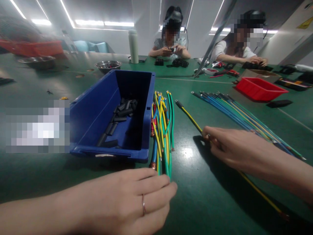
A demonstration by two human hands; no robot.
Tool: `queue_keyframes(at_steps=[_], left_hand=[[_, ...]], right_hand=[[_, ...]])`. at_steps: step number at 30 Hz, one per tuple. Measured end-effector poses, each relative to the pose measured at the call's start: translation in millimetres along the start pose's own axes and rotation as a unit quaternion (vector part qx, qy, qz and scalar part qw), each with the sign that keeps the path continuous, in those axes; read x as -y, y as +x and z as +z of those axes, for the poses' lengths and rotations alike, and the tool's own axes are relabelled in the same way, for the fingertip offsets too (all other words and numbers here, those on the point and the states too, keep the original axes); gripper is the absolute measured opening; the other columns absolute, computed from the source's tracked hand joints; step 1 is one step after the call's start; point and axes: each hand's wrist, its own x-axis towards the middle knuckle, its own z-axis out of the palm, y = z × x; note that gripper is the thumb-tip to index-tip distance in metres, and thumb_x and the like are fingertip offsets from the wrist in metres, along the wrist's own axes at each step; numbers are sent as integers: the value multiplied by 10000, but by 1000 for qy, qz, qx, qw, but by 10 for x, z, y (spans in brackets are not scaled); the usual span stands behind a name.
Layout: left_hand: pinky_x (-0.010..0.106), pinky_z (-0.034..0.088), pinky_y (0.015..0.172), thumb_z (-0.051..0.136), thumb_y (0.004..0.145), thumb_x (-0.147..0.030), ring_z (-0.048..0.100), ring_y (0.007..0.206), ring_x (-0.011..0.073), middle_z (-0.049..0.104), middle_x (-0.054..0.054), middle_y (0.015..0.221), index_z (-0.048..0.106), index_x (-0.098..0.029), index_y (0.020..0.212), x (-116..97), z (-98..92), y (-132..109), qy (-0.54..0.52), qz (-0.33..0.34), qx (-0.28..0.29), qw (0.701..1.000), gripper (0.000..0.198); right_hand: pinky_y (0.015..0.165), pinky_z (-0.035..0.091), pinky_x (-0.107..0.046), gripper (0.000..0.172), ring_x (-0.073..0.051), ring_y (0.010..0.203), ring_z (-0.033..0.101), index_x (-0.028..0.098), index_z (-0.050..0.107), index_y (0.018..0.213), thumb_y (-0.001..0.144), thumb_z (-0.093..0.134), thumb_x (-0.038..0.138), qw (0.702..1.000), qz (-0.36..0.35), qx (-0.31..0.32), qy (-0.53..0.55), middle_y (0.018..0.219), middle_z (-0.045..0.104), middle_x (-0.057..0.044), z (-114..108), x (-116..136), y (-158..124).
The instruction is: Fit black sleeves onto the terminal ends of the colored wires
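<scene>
A yellow wire is pinched in my right hand. A black sleeve and a metal ring lug cover its far end, and its tail runs out below my wrist. My left hand, with a ring on one finger, is curled over the near ends of a bundle of yellow, green and blue wires. Its thumb is hidden, as are the wire ends beneath it. Beside the bundle stands a blue bin holding short black tubes.
More wires with black-sleeved ends lie fanned out at the right. Behind them sits a red tray. A steel bowl and a pale bottle stand farther back. Two people work across the green table.
</scene>
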Motion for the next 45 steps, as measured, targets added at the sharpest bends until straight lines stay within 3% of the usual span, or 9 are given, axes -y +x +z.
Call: queue_keyframes(at_steps=[3,8,13,24,36,45], left_hand=[[333,557,957,388,1021,-108,645,1093,201,725,61,1202,715,-137,999,4,3,-2,-7,1,3,1000,329],[327,552,958,353,1033,-109,653,1091,199,734,58,1181,717,-140,986,20,-1,4,-11,-1,2,1000,369],[325,554,955,360,1037,-122,649,1108,199,729,56,1196,715,-139,1001,30,-2,-3,-26,-4,-1,1000,357],[325,560,936,349,1039,-109,660,1082,199,742,62,1162,716,-128,986,17,-16,7,-22,-6,-5,1000,371],[325,556,952,342,1040,-104,654,1087,200,738,64,1169,715,-126,1014,2,-21,4,-23,-14,7,1000,375],[324,538,952,336,1054,-129,643,1100,197,731,54,1190,713,-136,1034,20,-38,12,-30,-19,14,999,378]], right_hand=[[481,295,-274,129,-157,531,568,238,552,904,867,429,234,1000,19,-2,-10,739,655,-19,31,5,23],[488,327,-281,231,-181,616,620,219,545,1012,947,335,290,995,65,-28,-70,951,662,-73,115,-11,67],[443,266,-263,253,-169,592,564,209,548,1029,975,311,282,986,105,-29,-129,943,606,-78,98,-1,87],[444,289,-283,244,-225,702,602,191,589,1021,960,367,274,975,151,-53,-155,947,623,-122,102,-7,91],[489,283,-301,346,-249,794,642,166,598,1055,1015,297,331,970,194,-5,-147,1048,632,-165,-15,22,89],[567,398,-357,399,-327,980,642,191,608,1109,1018,272,387,960,240,17,-145,1127,624,-164,20,-136,94]])
